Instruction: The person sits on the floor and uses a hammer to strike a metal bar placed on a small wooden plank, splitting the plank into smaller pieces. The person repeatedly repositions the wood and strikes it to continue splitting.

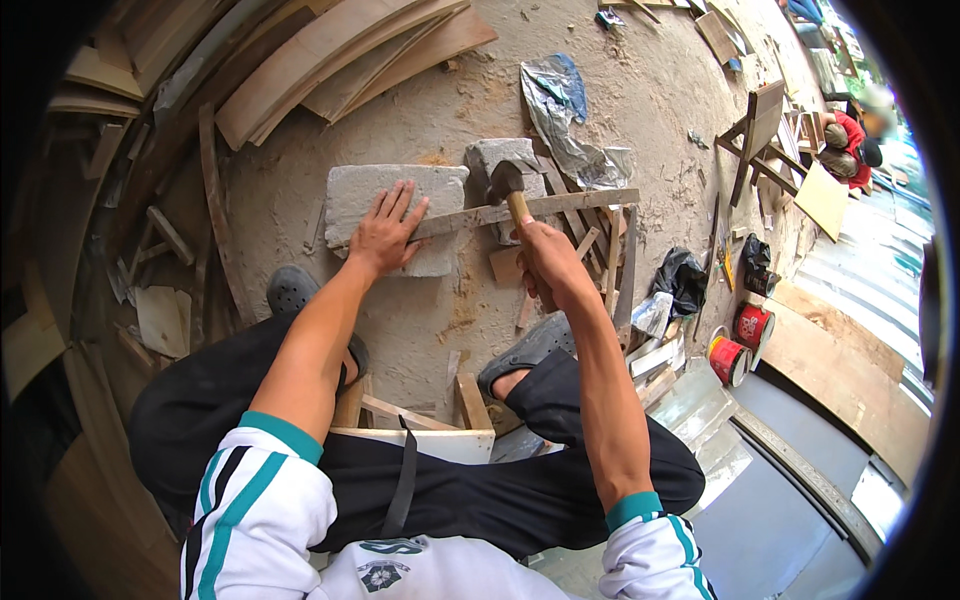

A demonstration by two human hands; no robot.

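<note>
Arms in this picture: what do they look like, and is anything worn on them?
The short white sleeves have teal cuffs and teal and black stripes. The forearms are bare. The left grip and right grip are ungloved human hands. No cables show.

Grey block (350, 200), tan hammer handle (517, 206), white sleeve (268, 490) striped teal and black.

The right hand (552, 265) hides some of the hammer handle (517, 207). The left hand (385, 235) covers a bit of the wood stick (560, 207). At the upper right, a person in red (852, 135) has a blurry head. The bottom edge cuts off the shirt (440, 575).
</note>
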